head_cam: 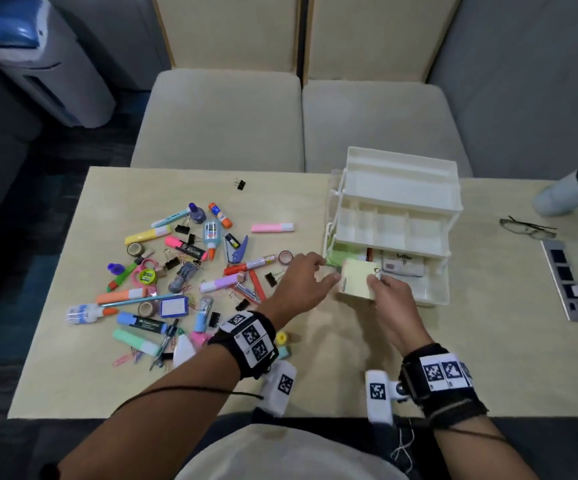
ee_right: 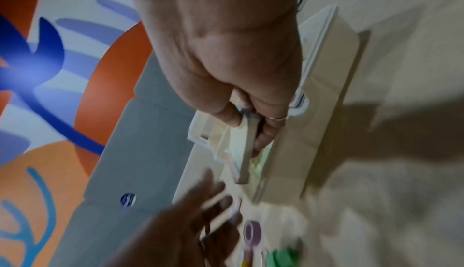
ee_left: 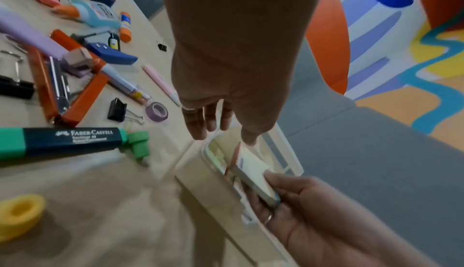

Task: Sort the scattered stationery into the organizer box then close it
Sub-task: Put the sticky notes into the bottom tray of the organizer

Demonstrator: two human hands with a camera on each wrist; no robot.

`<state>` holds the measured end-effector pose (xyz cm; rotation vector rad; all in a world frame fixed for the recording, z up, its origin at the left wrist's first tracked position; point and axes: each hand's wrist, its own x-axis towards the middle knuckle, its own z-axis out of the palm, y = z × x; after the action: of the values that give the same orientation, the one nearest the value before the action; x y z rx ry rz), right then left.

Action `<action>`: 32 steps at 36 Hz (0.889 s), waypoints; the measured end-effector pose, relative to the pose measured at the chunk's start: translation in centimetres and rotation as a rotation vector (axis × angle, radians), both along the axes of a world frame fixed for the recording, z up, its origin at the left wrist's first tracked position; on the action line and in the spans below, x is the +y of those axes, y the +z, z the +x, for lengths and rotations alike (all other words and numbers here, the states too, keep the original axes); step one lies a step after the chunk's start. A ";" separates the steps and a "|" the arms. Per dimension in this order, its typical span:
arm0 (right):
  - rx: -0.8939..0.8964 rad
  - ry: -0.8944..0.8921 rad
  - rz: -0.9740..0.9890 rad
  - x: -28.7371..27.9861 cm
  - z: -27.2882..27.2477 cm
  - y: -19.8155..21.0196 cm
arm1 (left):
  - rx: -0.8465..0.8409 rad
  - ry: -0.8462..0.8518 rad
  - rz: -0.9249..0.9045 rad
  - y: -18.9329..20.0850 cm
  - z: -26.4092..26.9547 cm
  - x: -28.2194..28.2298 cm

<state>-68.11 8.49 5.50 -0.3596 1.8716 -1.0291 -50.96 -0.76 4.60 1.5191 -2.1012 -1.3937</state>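
right hand (head_cam: 389, 295) pinched pale yellow sticky-note pad (head_cam: 357, 279) at front edge of organizer box (head_cam: 398, 188), over its bottom tray | left hand (head_cam: 299, 284) fingers loosely spread, holding nothing, just left of box | box stood opened, tiers stepped back | scattered stationery (head_cam: 183, 271) on worktop (head_cam: 315, 382) left of box

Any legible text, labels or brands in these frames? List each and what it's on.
"FABER-CASTELL": green highlighter, left wrist view; smaller lines under it blurred.
Glue bottle label: too small to read.
Black highlighter print: unreadable.
Wristband squares: coded markers, no words.
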 end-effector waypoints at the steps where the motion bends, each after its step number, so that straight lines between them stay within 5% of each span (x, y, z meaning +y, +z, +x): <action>1: -0.013 -0.021 0.022 -0.5 -1.1 -0.4 | -0.039 -0.009 -0.004 -0.5 -0.4 0.1; 9: -0.337 -0.163 0.132 -5.9 -4.9 -2.0 | -0.099 0.068 0.087 -1.7 -1.7 0.8; 14: -0.125 -0.078 0.211 -8.3 -4.4 -4.5 | -0.084 0.066 0.069 -2.0 -1.4 0.6; 21: -0.153 -0.276 0.111 -9.3 -3.4 -6.2 | -0.132 0.042 0.045 -2.3 -0.9 0.2; 32: 0.044 -0.136 0.061 -7.7 -2.8 -6.0 | -0.141 -0.058 0.034 -2.1 1.9 0.5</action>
<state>-70.91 0.81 -0.50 -0.2227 1.9844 -1.0592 -49.02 -0.26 2.48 1.6267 -2.2315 -1.3860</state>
